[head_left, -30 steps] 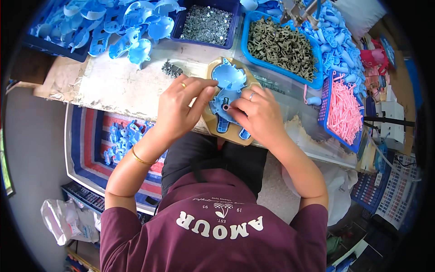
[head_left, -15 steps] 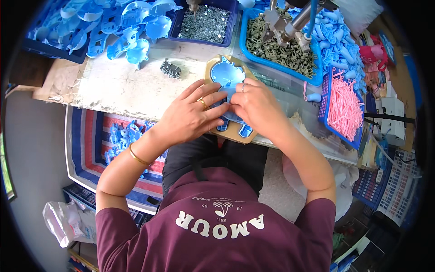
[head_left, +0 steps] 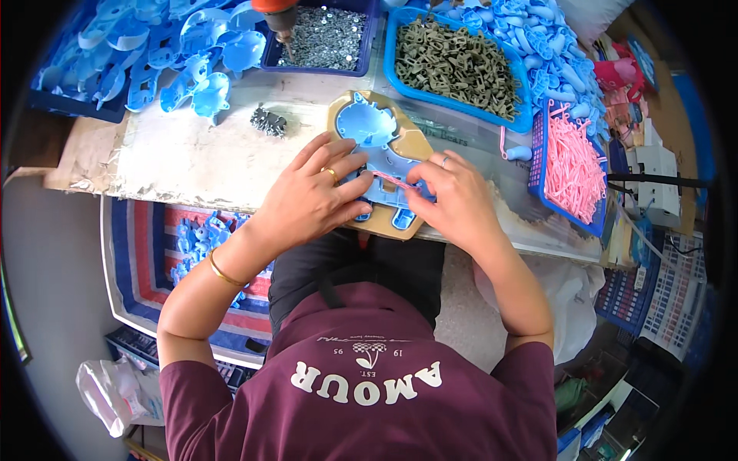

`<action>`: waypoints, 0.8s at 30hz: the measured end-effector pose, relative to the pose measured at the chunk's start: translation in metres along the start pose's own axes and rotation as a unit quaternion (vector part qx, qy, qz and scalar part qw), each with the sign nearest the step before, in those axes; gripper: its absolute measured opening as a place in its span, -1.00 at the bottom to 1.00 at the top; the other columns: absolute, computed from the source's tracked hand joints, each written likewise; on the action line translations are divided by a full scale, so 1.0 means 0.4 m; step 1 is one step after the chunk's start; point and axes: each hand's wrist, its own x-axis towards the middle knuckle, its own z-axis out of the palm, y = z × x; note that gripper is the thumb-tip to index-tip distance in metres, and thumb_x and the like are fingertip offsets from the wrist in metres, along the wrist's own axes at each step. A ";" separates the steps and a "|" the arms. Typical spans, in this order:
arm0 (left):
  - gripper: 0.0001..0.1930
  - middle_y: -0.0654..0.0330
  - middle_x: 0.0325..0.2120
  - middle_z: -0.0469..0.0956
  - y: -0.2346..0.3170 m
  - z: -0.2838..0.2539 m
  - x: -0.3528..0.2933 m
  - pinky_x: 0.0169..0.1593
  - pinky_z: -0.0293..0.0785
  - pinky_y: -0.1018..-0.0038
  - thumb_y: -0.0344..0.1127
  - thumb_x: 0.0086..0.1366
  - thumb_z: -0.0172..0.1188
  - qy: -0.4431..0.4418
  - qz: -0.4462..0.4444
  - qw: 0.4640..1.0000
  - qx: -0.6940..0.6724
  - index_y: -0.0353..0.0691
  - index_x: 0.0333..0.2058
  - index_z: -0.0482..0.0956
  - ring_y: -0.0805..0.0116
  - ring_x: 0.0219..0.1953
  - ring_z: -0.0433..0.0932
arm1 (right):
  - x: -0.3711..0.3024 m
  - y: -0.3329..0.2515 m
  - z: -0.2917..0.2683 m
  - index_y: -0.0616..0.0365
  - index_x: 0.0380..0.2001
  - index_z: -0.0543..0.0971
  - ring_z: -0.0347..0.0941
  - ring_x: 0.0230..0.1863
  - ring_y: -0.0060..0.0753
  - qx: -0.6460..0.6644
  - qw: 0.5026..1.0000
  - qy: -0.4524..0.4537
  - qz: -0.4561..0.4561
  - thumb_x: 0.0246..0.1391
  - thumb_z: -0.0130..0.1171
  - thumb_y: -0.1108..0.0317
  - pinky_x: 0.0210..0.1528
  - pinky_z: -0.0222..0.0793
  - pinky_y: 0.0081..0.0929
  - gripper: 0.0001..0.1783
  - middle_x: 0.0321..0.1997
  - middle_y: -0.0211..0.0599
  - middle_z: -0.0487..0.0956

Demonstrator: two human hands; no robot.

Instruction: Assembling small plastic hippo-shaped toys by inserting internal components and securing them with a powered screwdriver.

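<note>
A blue plastic toy-body shell point(head_left: 367, 125) lies hollow side up in a tan fixture block point(head_left: 411, 141) at the table's front edge. Across its lower half runs a thin pink plastic strip point(head_left: 393, 180). My right hand point(head_left: 452, 194) pinches the strip's right end between thumb and fingers. My left hand point(head_left: 319, 188) grips the shell's left side, fingers curved over its edge, with fingertips by the strip's left end. The left thumb is hidden.
Behind are a screw tray point(head_left: 327, 42), a power screwdriver point(head_left: 281, 23), and a blue tray of olive-green parts point(head_left: 457, 65). A basket of pink strips point(head_left: 573, 169) stands right. Blue shells point(head_left: 207, 92) lie left, near a dark cluster of small parts point(head_left: 268, 121).
My right hand has moved away from my left, uncovering the pink strip across the shell. The view has shifted; the metal machine parts over the green-parts tray have mostly left it.
</note>
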 end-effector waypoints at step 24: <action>-0.94 0.16 -0.38 0.56 -0.177 -0.038 0.087 -0.25 0.53 0.23 -0.37 0.25 0.17 0.178 -0.142 0.972 0.063 -0.16 -0.30 0.55 0.09 -0.24 0.55 | 0.495 -0.220 -0.072 0.39 0.28 0.23 0.39 0.21 0.18 0.135 0.851 0.463 -0.210 0.19 0.20 0.24 0.24 0.33 -0.14 -0.30 0.19 0.23 0.43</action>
